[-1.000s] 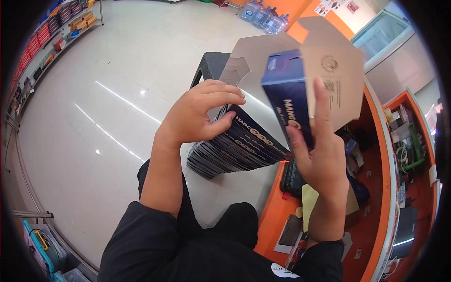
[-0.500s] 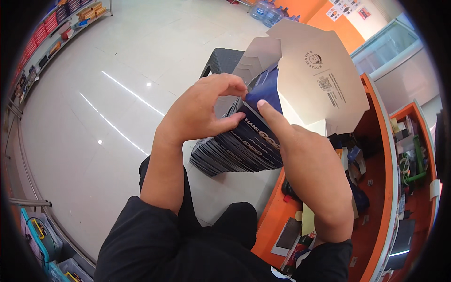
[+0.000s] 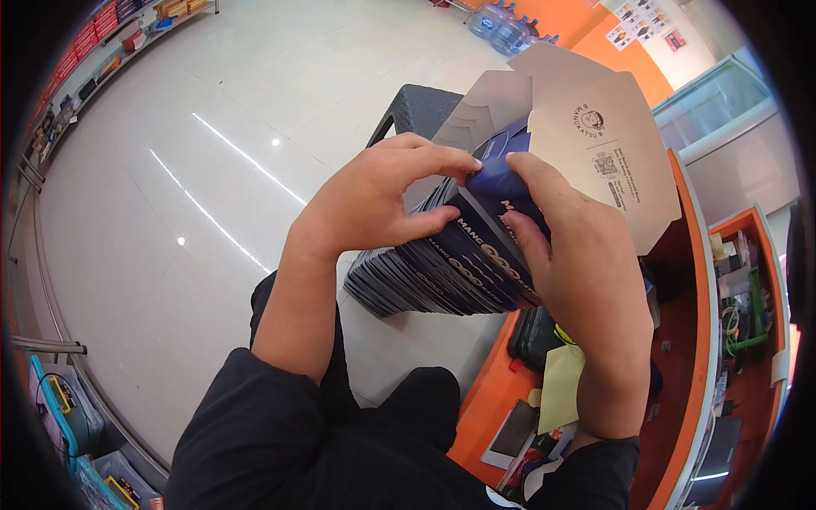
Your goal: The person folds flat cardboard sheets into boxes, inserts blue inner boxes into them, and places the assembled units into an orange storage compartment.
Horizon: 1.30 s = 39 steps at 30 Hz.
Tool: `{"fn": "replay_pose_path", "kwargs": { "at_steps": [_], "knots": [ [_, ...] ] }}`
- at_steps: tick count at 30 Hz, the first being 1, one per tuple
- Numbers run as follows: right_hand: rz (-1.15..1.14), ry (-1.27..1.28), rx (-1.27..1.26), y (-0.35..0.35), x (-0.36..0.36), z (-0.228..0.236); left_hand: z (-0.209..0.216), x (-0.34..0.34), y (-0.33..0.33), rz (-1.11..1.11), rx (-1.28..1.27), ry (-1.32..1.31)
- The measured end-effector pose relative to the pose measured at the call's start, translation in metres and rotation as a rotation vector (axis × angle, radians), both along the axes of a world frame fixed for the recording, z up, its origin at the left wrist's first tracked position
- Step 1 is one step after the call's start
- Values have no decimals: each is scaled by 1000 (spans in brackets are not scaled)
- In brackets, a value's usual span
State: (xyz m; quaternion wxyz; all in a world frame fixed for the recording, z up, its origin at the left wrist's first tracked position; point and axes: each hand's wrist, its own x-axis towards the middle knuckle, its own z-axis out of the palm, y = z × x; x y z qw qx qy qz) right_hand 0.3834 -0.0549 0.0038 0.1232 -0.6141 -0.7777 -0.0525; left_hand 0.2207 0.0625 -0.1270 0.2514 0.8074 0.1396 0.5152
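Note:
A tall, slanting stack of nested dark blue paper food boxes stands in front of me. The topmost food box has its pale inner flaps spread open to the upper right, with dark print on them. My left hand curls its fingertips and thumb around the left corner of the upper boxes. On the near wall of the topmost box, my right hand pinches with forefinger and thumb. Part of the box's inside is hidden behind my right hand.
Behind the stack is a dark grey stool. Orange shelving with loose items runs along my right. Water bottles stand at the back. A stocked rack is far left, and teal-edged bins sit at lower left.
My right thumb has come onto the topmost box's near wall, opposite the forefinger. That box now stands slightly apart from the one beneath. The view has shifted a little.

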Motion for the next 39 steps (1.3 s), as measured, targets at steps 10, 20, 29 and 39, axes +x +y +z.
{"fn": "replay_pose_path", "kwargs": {
  "at_steps": [10,20,29,39],
  "knots": [
    [-48,-174,-154,6,-16,-5,-2,-9,5,65,-14,77],
    [38,-420,-153,5,-33,-11,-5,-12,1,65,-183,93],
    [60,-320,-136,11,-30,-12,-14,-14,-2,53,-150,-12],
    [26,-356,-141,12,-35,-8,-10,-17,-3,81,-109,26]
  ]
}}
